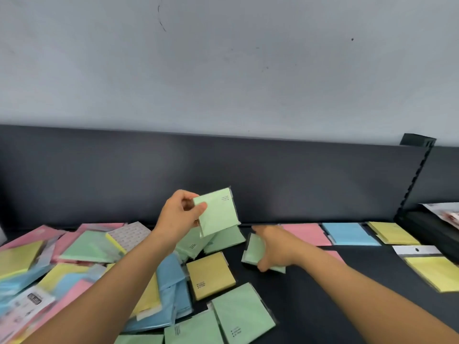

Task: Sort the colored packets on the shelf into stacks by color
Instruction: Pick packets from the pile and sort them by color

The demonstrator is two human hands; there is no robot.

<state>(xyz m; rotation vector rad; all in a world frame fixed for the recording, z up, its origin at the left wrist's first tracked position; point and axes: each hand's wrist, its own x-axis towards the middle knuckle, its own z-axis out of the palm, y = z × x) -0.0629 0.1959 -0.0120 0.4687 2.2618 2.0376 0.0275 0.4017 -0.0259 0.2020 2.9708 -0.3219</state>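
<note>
The left hand (181, 214) pinches a green packet (217, 211) by its left edge, thumb on the face and fingers behind. It holds the packet up off the shelf (310, 294), tilted with its face toward the camera. The place it seems bound for, the green stack (252, 250), lies down and to the right of it, near but not touching. The right hand (275, 247) grips that stack, fingers curled over its far side and thumb at the near edge. The stack is the left end of a row, with the pink stack (308, 233), blue stack (347, 233) and yellow stack (392, 232) running right along the back. The unsorted heap (82, 249) lies to the left. The left hand is nearer the heap and the right is nearer the row, so the packet probably has to travel right and down, turning flat to land square.
</note>
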